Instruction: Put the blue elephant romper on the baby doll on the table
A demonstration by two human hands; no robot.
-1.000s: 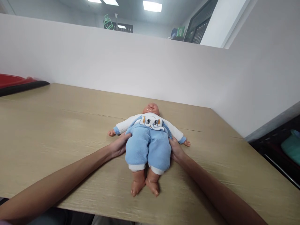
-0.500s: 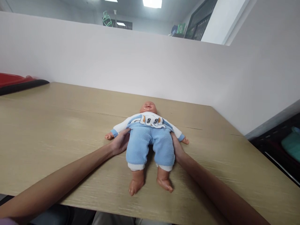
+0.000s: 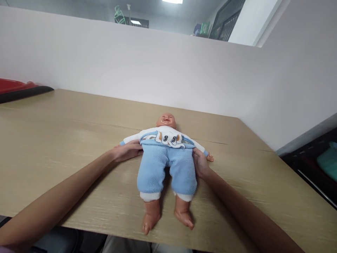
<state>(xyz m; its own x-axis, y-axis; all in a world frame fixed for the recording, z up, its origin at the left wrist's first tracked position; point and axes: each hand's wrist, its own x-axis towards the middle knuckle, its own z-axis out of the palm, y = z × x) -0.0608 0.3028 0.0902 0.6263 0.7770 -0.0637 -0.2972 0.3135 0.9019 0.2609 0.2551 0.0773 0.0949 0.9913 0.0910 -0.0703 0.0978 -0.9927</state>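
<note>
A baby doll [image 3: 168, 140] lies on its back on the wooden table, head away from me, both arms spread. It wears a white top with an elephant face on the front and fuzzy blue trousers [image 3: 154, 168] with white cuffs; its feet are bare. My left hand [image 3: 129, 150] is at the left side of the waist, fingertips at the edge of the blue clothing. Against the right side of the waist rests my right hand [image 3: 200, 162], its fingers partly hidden by the clothing. The fingers' grip on the cloth cannot be made out.
The wooden table [image 3: 79, 140] meets a white wall [image 3: 158, 70] at the back. A red object with a black edge [image 3: 15, 86] stands at the far left. Beyond the table's right edge is a dark rack [image 3: 310, 165] holding something teal.
The doll's legs and feet are slightly nearer the front edge. My left hand has shifted left and a little up, over the doll's left-side sleeve cuff. The view has tilted slightly down.
</note>
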